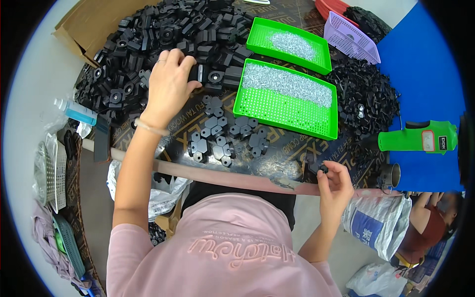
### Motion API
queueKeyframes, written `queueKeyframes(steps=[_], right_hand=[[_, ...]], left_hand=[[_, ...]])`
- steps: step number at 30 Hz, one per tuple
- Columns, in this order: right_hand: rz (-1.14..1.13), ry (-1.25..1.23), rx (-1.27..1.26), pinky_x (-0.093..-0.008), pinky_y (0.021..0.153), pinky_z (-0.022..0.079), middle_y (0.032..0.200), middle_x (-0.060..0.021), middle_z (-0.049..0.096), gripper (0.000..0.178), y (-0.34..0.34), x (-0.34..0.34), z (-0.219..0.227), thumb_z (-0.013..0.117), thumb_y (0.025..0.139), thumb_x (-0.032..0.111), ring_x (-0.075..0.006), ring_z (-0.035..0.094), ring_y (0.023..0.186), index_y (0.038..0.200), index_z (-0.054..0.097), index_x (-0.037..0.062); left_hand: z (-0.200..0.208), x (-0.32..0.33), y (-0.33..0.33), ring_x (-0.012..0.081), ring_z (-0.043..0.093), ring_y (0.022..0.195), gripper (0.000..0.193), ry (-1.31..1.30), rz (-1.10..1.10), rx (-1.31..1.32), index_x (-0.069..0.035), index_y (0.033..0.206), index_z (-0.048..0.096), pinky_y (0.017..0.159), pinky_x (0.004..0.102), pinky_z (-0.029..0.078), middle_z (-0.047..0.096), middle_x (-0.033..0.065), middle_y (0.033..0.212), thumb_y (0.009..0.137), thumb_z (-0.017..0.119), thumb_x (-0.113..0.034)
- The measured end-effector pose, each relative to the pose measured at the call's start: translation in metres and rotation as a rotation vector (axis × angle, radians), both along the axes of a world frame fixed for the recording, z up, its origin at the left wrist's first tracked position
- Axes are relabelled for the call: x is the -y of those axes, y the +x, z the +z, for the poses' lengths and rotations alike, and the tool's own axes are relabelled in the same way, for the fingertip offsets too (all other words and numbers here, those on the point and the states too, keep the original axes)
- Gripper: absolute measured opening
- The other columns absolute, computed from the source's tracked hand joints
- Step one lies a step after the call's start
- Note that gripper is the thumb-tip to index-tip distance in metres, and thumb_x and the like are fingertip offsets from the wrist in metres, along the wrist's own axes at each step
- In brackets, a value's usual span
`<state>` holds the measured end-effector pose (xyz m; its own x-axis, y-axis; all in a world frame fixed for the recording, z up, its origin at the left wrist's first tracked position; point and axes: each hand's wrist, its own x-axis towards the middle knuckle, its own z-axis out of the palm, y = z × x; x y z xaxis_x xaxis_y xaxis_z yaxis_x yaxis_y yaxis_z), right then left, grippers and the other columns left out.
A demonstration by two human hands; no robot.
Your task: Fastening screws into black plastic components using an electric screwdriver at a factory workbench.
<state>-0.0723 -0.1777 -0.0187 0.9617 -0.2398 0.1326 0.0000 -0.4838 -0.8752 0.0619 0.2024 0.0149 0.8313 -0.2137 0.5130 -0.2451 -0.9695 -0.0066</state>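
Black block gripped between thumb and fingers of the left hand, beside a large heap of black parts. Small dark piece pinched between thumb and fingertips of the right hand, near the front edge of the counter. Lobed dark parts laid out between the hands. Small silvery pieces held in two green trays farther back; green tool seen at right

Workshop (heaped black parts)
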Motion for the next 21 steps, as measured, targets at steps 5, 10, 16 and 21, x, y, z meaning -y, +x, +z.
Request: queueKeyframes(steps=[5,10,16,21], right_hand=[[0.101,0.243,0.093,-0.0225,0.064,0.054,0.097,-0.0025,0.060,0.018,-0.002,-0.006,0.001,0.059,0.094,-0.007,-0.0147,0.072,0.093,0.111,0.061,-0.0025],[0.124,0.526,0.024,-0.0242,0.060,0.055,0.109,-0.0058,0.050,0.030,0.000,-0.032,0.011,0.046,0.100,-0.003,-0.0257,0.074,0.087,0.130,0.044,0.0020],[0.199,0.606,0.027,-0.0264,0.058,0.059,0.119,-0.0123,0.052,0.035,-0.009,-0.048,0.025,0.054,0.099,-0.004,-0.0272,0.074,0.090,0.132,0.042,0.0003],[0.245,0.646,0.073,-0.0247,0.058,0.056,0.107,-0.0115,0.064,0.030,-0.013,-0.045,0.022,0.060,0.097,-0.003,-0.0203,0.072,0.088,0.127,0.053,-0.0052]], left_hand=[[0.006,0.020,-0.048,0.0346,0.067,0.106,0.048,-0.564,-0.110,0.087,-0.001,0.117,0.054,0.074,0.0356,0.058,0.063,0.0187,0.131,0.076,0.080,0.002],[-0.002,0.061,-0.106,0.0303,0.072,0.097,0.049,-0.753,-0.471,-0.057,0.000,0.114,0.053,0.066,0.0300,0.061,0.065,0.0226,0.126,0.074,0.080,0.009],[-0.008,0.093,-0.139,0.0216,0.072,0.093,0.051,-1.128,-0.513,-0.413,0.000,0.125,0.062,0.071,0.0278,0.063,0.065,0.0151,0.117,0.078,0.075,0.012],[-0.012,0.103,-0.139,0.0177,0.069,0.098,0.060,-1.376,-0.586,-0.728,0.000,0.133,0.059,0.080,0.0299,0.064,0.061,0.0133,0.127,0.077,0.075,0.014]])
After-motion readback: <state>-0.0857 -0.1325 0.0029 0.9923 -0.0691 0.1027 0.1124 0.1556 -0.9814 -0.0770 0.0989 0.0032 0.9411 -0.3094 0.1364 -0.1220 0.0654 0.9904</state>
